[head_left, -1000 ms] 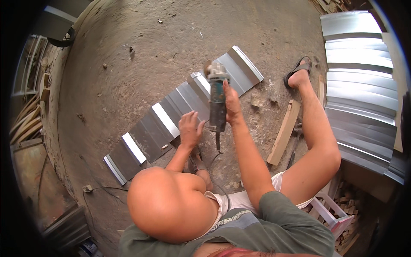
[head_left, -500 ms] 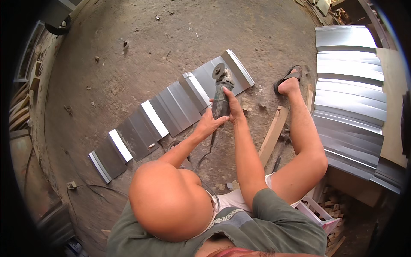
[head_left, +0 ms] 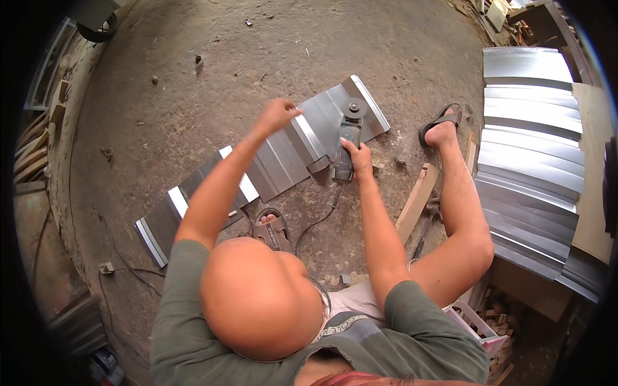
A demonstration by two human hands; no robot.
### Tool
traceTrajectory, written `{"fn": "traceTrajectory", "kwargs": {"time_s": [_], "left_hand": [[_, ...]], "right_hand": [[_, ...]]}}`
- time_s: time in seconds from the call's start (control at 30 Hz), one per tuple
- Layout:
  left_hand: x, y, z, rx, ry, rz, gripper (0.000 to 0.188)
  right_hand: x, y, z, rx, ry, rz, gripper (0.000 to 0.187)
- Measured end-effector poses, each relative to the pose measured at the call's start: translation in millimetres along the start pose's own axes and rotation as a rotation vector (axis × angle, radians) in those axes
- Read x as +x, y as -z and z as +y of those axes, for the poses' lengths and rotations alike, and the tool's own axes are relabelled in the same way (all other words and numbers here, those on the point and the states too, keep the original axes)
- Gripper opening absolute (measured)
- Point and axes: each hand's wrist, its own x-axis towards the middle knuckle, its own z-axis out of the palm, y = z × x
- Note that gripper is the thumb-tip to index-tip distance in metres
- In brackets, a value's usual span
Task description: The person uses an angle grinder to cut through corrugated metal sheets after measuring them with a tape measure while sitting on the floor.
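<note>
Since the earlier frame, the left hand [head_left: 278, 117] has come off the angle grinder [head_left: 348, 138] and reached out to the far edge of the ribbed metal sheet [head_left: 273, 164], by a raised rib. Its fingers are partly curled; whether they grip the edge, I cannot tell. Closed around the grinder's body, the right hand [head_left: 359, 159] holds it over the sheet's right part, disc [head_left: 354, 109] pointing away from the person. Lying slantwise on the floor [head_left: 193, 122], the sheet is near a wooden bar [head_left: 417, 199].

Block lettering on the waistband [head_left: 342, 325] and the left sandal [head_left: 277, 235]
</note>
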Motion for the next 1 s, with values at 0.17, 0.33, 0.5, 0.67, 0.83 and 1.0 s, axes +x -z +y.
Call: {"fn": "traceTrajectory", "kwargs": {"time_s": [0.17, 0.33, 0.5, 0.67, 0.83, 1.0], "left_hand": [[49.8, 27.1, -37.1, 0.190, 0.066, -0.039, 0.045], [62.5, 7.2, -78.7, 0.018, 0.175, -0.166, 0.037], [53.4, 1.1, -67.8, -0.217, 0.188, -0.187, 0.029], [50.4, 9.0, -56.2, -0.296, 0.225, -0.199, 0.032], [54.6, 10.0, -55.8, -0.301, 0.230, -0.264, 0.035], [76.0, -4.1, -78.1, -0.227, 0.245, -0.190, 0.026]], "right_hand": [[-13.5, 3.2, 8.9, -0.625, 0.194, 0.236, 0.064], [-34.9, -17.9, 0.8, -0.965, 0.132, 0.304, 0.069], [-63.1, -43.0, -23.6, -1.227, 0.548, 0.567, 0.047], [-64.1, -120.0, 3.4, -1.181, 0.794, 0.142, 0.049], [-44.2, -125.3, 17.4, -1.358, 0.701, 0.112, 0.054], [-30.4, -125.3, 28.5, -1.404, 0.708, 0.064, 0.052]]}}
